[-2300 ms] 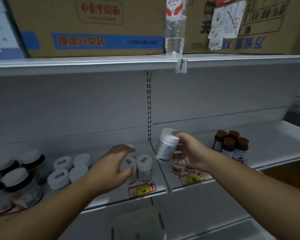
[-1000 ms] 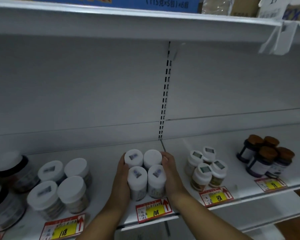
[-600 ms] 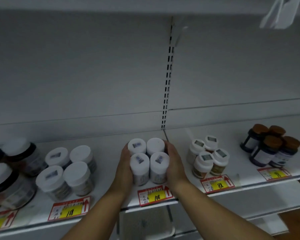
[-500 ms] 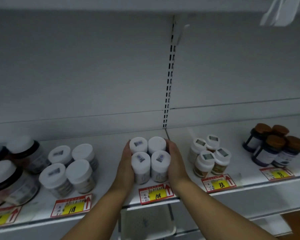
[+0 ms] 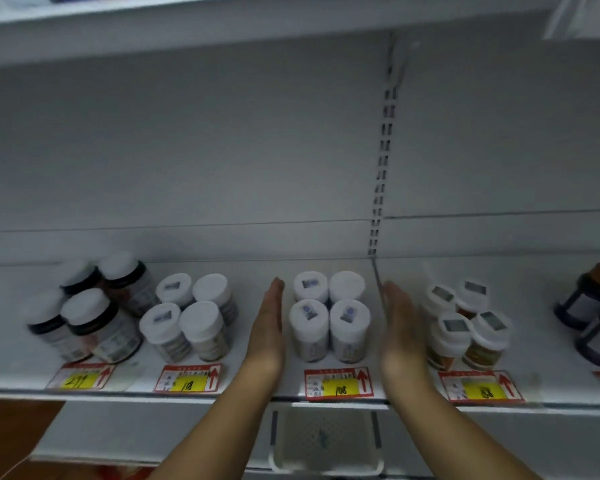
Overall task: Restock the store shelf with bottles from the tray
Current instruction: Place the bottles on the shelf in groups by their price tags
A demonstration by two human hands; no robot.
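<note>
Bottles point(image 5: 329, 320), four white ones, stand straight up in a square near the front of the shelf point(image 5: 243, 382), caps up. Half a second ago both hands pressed their sides; now the left hand point(image 5: 267, 330) and right hand point(image 5: 400, 332) are flat, fingers straight, a little way off on each side. Below the shelf edge sits the tray point(image 5: 326, 441).

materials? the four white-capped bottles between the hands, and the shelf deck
White-capped bottles: likely plastic, matte white opaque caps and bodies, printed labels, small stickers on three caps. Shelf deck: looks like painted sheet metal, smooth pale surface with a soft sheen; slotted upright behind fits that.
</note>
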